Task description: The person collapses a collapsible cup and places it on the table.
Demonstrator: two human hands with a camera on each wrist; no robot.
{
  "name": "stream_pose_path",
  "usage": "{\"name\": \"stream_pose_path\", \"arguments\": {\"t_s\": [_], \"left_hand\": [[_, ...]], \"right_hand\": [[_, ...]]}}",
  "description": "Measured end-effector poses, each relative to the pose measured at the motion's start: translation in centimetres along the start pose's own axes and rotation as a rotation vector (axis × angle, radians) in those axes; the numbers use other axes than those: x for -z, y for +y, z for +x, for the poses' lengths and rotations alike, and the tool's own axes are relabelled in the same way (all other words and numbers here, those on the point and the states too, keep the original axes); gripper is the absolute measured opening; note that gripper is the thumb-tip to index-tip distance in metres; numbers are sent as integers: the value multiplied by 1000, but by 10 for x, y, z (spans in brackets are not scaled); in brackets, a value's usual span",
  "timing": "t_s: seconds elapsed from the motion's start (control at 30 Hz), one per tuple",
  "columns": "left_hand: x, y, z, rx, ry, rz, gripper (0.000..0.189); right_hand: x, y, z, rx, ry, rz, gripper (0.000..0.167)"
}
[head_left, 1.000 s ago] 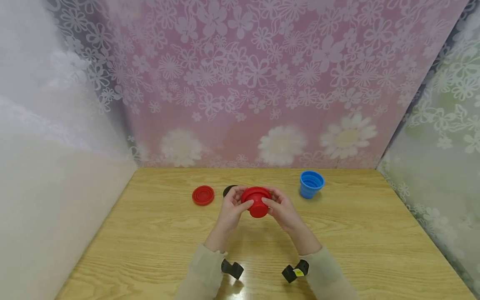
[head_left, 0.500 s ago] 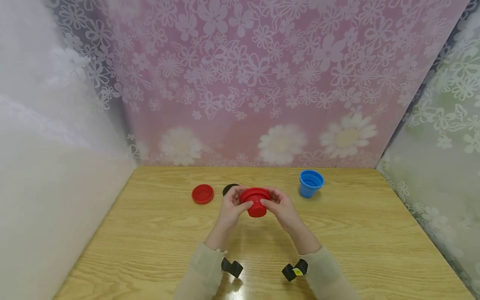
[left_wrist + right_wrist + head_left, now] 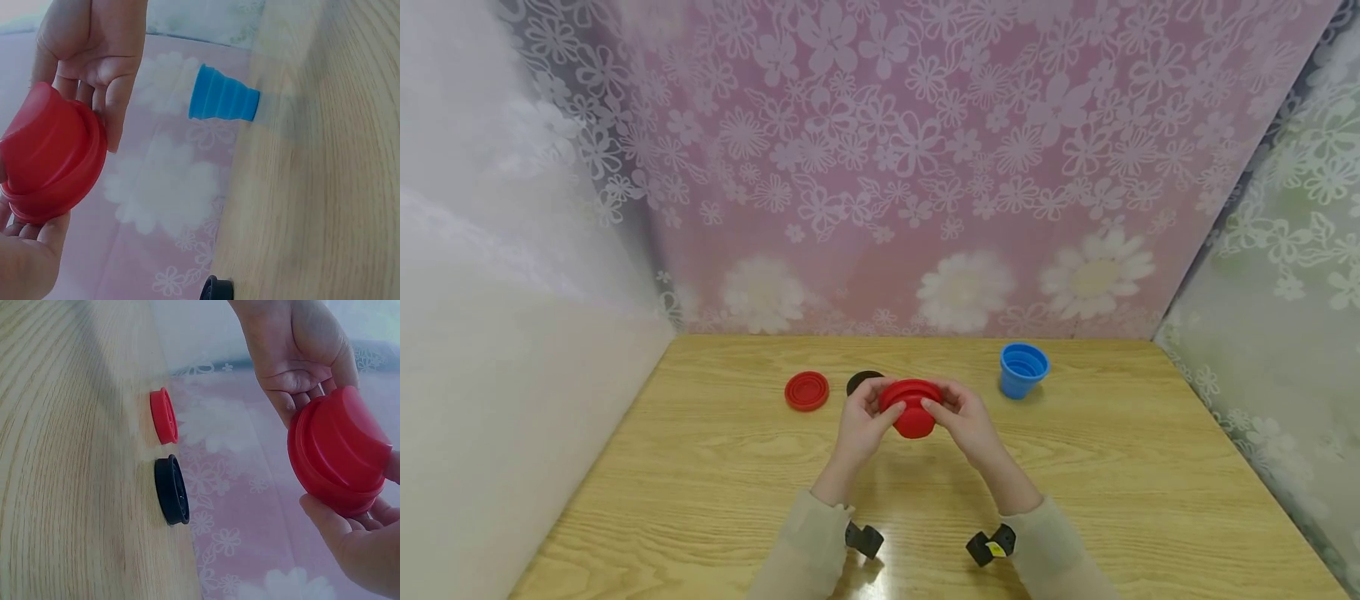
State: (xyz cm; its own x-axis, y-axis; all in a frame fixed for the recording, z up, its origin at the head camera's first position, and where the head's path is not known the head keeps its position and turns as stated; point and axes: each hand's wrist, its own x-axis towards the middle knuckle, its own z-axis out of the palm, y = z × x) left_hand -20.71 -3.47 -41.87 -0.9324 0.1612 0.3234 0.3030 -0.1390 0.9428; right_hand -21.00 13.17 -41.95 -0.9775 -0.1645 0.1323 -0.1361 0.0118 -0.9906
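Observation:
Both hands hold a red collapsible cup [image 3: 914, 417] above the middle of the table, its wide rim tilted away and its base toward the head camera. The left hand [image 3: 861, 425] grips it from the left, the right hand [image 3: 967, 423] from the right. Each thumb presses on the cup's side while the other fingers curl behind the rim. In the left wrist view the cup wall [image 3: 53, 147] looks partly folded and lopsided, with a crease above the rim. The right wrist view shows the same bent wall [image 3: 344, 444]. The cup's inside is hidden.
A flattened red collapsible cup [image 3: 807, 391] lies at the back left of the wooden table [image 3: 715, 500]. Beside it is a flattened black one [image 3: 863, 381], partly behind the left hand. At the back right stands an expanded blue collapsible cup [image 3: 1022, 371]. Patterned curtains surround the table.
The held red cup looks shorter than a second ago, its wall pushed in toward the rim by the thumbs. Both hands stay in nearly the same place. The other cups have not moved.

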Motion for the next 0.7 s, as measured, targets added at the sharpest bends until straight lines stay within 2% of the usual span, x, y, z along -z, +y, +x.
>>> {"name": "stream_pose_path", "arguments": {"t_s": [0.13,0.43,0.7], "left_hand": [[-2,6,-1,-18,8,30,30],[-1,2,-1,-39,52,80,30],[-3,3,-2,-63,89,85,27]], "right_hand": [[1,1,-1,7,-4,8,35],[11,11,-2,19,-141,113,41],[11,8,-2,41,-132,68,41]]}}
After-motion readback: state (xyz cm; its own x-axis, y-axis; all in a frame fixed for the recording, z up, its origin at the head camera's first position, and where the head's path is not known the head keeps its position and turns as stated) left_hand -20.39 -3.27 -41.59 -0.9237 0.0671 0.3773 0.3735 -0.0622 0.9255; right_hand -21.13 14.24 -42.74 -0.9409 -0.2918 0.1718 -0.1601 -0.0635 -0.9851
